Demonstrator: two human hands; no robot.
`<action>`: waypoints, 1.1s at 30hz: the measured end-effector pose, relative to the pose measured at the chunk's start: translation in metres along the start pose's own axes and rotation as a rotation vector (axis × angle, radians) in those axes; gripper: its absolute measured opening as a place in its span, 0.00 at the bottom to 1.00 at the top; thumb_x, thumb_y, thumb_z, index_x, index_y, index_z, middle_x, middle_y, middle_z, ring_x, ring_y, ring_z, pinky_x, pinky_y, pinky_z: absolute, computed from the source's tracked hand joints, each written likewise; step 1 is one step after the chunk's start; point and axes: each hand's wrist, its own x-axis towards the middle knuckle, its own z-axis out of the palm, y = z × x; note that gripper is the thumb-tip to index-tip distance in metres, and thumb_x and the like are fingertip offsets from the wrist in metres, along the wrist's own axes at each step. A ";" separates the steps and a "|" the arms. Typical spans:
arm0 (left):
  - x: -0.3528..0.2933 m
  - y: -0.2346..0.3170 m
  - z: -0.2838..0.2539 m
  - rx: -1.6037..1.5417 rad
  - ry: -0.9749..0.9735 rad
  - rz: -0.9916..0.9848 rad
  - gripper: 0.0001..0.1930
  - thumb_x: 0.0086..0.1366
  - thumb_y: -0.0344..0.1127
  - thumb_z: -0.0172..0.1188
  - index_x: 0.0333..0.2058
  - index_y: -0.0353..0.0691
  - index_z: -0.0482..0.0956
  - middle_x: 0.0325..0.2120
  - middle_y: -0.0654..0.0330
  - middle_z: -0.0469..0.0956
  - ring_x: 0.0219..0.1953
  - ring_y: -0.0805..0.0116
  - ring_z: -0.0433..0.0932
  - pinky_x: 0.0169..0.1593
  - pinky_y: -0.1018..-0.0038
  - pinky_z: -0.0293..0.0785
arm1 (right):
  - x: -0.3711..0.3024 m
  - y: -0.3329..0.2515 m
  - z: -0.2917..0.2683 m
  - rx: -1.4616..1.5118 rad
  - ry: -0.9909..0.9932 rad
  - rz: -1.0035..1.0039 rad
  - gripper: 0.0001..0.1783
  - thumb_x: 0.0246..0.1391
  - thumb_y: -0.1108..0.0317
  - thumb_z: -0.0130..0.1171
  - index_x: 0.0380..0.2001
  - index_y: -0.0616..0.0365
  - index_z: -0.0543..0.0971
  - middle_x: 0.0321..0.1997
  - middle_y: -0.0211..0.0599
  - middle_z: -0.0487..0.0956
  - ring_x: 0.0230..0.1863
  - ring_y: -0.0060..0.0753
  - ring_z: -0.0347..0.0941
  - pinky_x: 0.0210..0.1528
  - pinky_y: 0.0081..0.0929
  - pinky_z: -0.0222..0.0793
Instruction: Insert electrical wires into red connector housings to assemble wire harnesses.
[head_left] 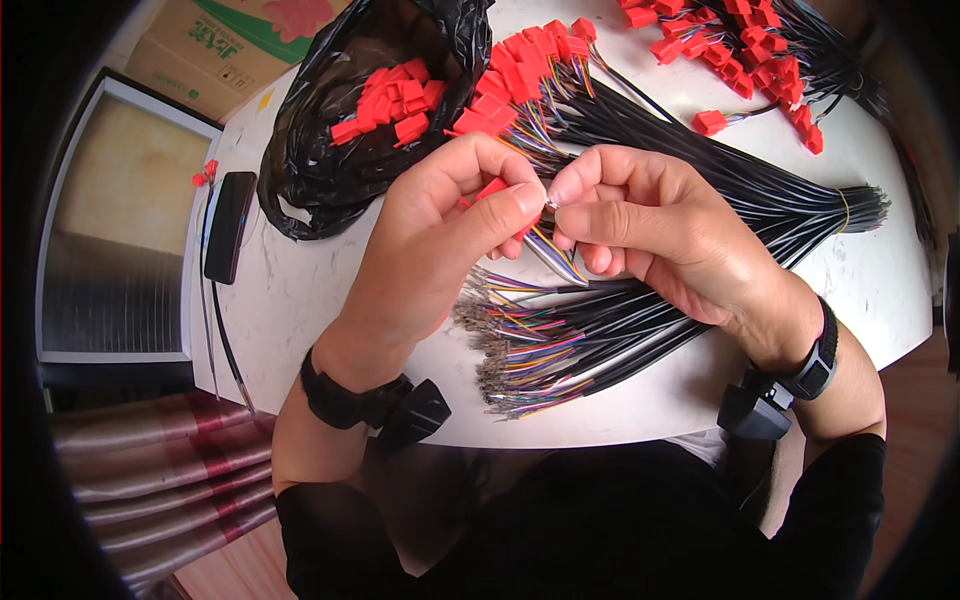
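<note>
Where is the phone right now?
In the head view, the dark phone lies on the left of the white table, just left of the black plastic bag.

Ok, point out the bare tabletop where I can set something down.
Bare tabletop shows between the phone, black bag and left wristband; another patch lies between the tied cable ends and right wristband. Crowded: the middle, under both hands, and the far side, with red connectors.
</note>
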 end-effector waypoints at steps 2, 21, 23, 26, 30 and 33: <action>0.000 -0.001 0.000 -0.016 0.007 0.007 0.06 0.62 0.30 0.57 0.35 0.36 0.73 0.30 0.66 0.73 0.28 0.82 0.68 0.33 0.84 0.66 | -0.001 0.001 0.001 -0.072 0.046 -0.035 0.06 0.55 0.73 0.59 0.36 0.61 0.75 0.30 0.31 0.77 0.24 0.12 0.69 0.29 0.11 0.66; 0.000 0.006 -0.007 -0.099 -0.045 -0.104 0.15 0.61 0.29 0.57 0.46 0.35 0.69 0.40 0.63 0.72 0.36 0.81 0.70 0.42 0.82 0.67 | 0.004 0.005 -0.012 -0.013 0.040 0.026 0.07 0.57 0.70 0.56 0.36 0.62 0.75 0.29 0.27 0.75 0.25 0.12 0.66 0.29 0.09 0.63; 0.000 0.006 -0.009 -0.091 -0.061 -0.102 0.16 0.61 0.28 0.58 0.47 0.36 0.69 0.42 0.62 0.71 0.37 0.80 0.71 0.44 0.81 0.68 | 0.004 0.004 -0.015 0.067 0.019 0.072 0.07 0.57 0.70 0.56 0.36 0.62 0.75 0.30 0.28 0.76 0.26 0.13 0.67 0.29 0.09 0.63; 0.001 0.005 -0.012 -0.095 -0.086 -0.113 0.16 0.60 0.28 0.58 0.47 0.37 0.68 0.43 0.62 0.70 0.39 0.79 0.71 0.45 0.80 0.67 | 0.005 0.002 -0.019 0.120 -0.001 0.088 0.07 0.56 0.71 0.57 0.37 0.62 0.75 0.31 0.29 0.76 0.26 0.13 0.67 0.31 0.10 0.64; 0.002 0.004 -0.016 -0.132 -0.108 -0.137 0.16 0.60 0.26 0.56 0.47 0.38 0.67 0.45 0.61 0.70 0.42 0.78 0.70 0.46 0.78 0.66 | 0.004 -0.005 -0.020 0.051 0.020 0.100 0.08 0.54 0.71 0.57 0.36 0.62 0.75 0.31 0.28 0.76 0.27 0.13 0.67 0.32 0.11 0.64; 0.003 0.003 -0.018 -0.154 -0.116 -0.139 0.17 0.59 0.25 0.55 0.47 0.39 0.67 0.45 0.60 0.70 0.43 0.77 0.69 0.47 0.78 0.65 | 0.003 -0.009 -0.020 0.021 -0.005 0.121 0.07 0.54 0.71 0.57 0.36 0.62 0.76 0.30 0.26 0.76 0.27 0.12 0.67 0.32 0.11 0.63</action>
